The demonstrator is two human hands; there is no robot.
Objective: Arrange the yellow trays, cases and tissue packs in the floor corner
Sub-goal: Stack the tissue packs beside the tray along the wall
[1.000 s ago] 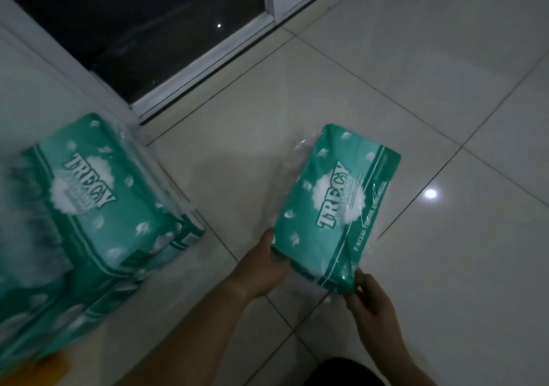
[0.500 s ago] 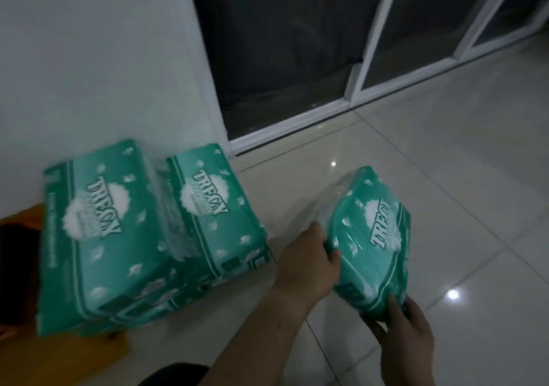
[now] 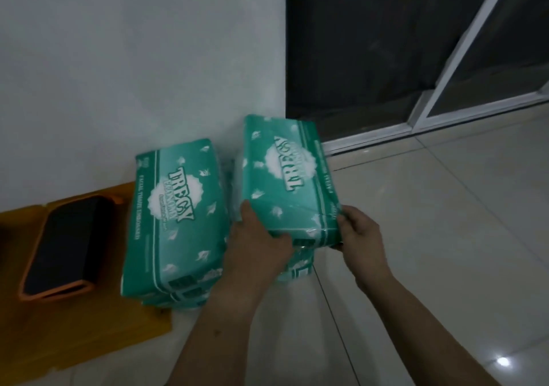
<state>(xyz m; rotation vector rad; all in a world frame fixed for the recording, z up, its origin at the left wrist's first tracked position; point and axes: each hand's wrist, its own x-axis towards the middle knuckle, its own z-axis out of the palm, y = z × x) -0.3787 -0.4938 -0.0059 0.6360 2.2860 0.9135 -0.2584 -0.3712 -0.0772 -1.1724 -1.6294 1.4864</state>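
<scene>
Hands grip tissue pack: left hand, right hand curled at near corners.

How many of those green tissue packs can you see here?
4 at least: held pack between left hand and right hand; second pack under it; left stack's top pack; pack edge beneath. More may be hidden.

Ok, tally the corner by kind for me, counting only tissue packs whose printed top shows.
Green plastic-wrapped tissue packs: 2
Black case with orange rim: 1
Flat yellow tray: 1
Total: 4; packs underneath cannot be counted.
</scene>
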